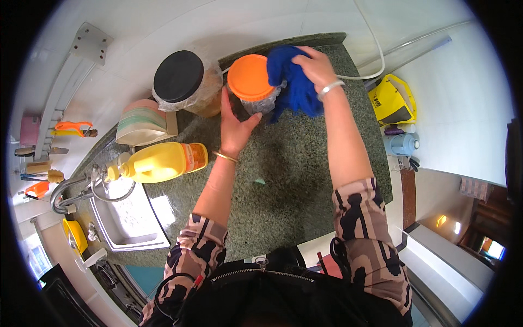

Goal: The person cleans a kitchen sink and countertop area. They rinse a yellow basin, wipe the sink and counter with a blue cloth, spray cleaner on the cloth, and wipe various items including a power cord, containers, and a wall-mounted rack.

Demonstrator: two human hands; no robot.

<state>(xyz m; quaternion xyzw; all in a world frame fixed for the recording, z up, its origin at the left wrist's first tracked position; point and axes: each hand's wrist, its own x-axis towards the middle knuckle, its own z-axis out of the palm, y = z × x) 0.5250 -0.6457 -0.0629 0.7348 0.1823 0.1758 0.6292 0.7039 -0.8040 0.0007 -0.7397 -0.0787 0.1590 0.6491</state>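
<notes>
In my right hand (316, 65) is a bunched blue cloth (292, 77), pressed against the right side of a jar's orange lid (250, 77). Part of the cloth hangs down onto the granite countertop. Below the lid, the jar's body (261, 104) is wrapped in clear plastic. My left hand (237, 126) is at the jar's lower left with thumb and fingers spread; whether it touches the jar is hard to tell. Just left of that hand stands a larger jar with a black lid (178, 76), also wrapped in plastic.
Left of my forearm a yellow bottle (163, 162) stands beside the sink (126, 220) and its faucet (61, 200). Pastel plates or bowls (143, 120) stand in a holder behind it. A white cable (380, 53) runs along the wall. A yellow bag (392, 100) hangs beyond the counter's right edge.
</notes>
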